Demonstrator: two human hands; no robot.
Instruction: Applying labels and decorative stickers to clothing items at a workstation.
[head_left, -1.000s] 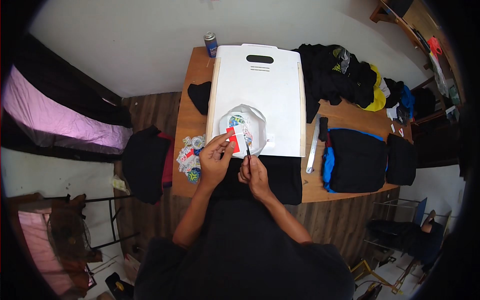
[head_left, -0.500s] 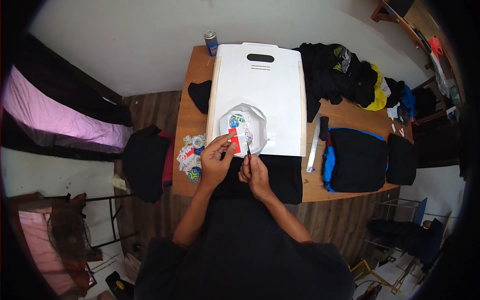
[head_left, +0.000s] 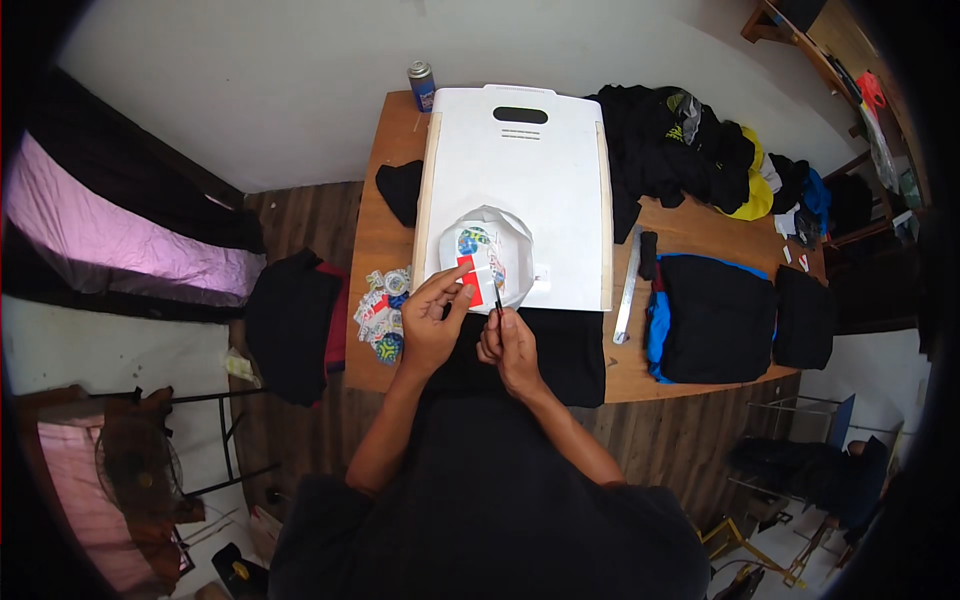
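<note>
Left hand (head_left: 432, 322) just below frame centre, fingers curled and pinched on a small red and white sticker (head_left: 472, 282), held over the lower edge of a white bag-like sheet (head_left: 490, 245) carrying a few coloured patches. Right hand (head_left: 508, 345) just beside it, lower and to the right, closed around a thin dark tool (head_left: 497, 298) whose tip points up at the sticker; exact kind of tool too small to tell. Sheet lying on a large white board (head_left: 520, 170) with a slot handle at its top edge, resting along the middle of a wooden counter (head_left: 385, 240). Black cloth (head_left: 560, 345) spread under both hands at the counter's near edge. Heap of coloured stickers (head_left: 383, 312) on the counter left of the left hand, near but not touching. Blue spray can (head_left: 422, 86) upright at the counter's upper left corner. Small black piece of fabric (head_left: 402, 192) left of the board. Pile of dark clothes (head_left: 680, 150) with a yellow item at upper right; folded black garment (head_left: 715, 318) with blue edging at right of centre; long pale ruler (head_left: 628, 288) between board and garment. Pink bedding (head_left: 110, 250) on the left side of the frame.
</note>
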